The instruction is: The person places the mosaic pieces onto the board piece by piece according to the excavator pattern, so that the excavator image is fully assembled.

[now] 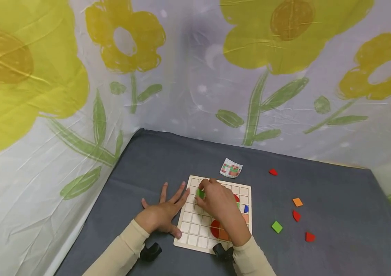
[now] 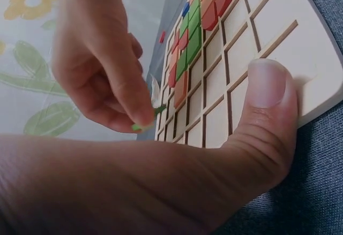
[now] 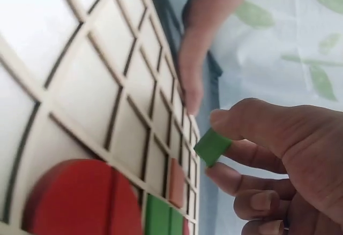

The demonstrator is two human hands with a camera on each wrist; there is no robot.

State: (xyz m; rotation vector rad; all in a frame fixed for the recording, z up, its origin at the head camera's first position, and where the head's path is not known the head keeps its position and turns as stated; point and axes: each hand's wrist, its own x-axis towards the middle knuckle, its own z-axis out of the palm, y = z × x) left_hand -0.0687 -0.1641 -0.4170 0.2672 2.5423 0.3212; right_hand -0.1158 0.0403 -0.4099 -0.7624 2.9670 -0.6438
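A light wooden grid board [image 1: 192, 229] lies on the dark cloth, with red, green, orange and blue pieces set in some of its cells. My right hand [image 1: 220, 200] pinches a green square tile [image 3: 213, 146] between thumb and fingers, just above the board's upper left cells. My left hand [image 1: 162, 214] is spread along the board's left edge, its thumb [image 2: 268, 93] resting on the lower left corner and fingertips touching the edge higher up. In the head view my right hand and forearm hide part of the filled cells.
Behind the board lies a small printed pattern card [image 1: 231, 168]. Loose pieces are scattered to the right: a green square [image 1: 277, 227], an orange square [image 1: 297, 202] and several red ones, including a quarter-round piece [image 1: 296, 216]. A flowered curtain [image 1: 188, 76] hangs behind the table.
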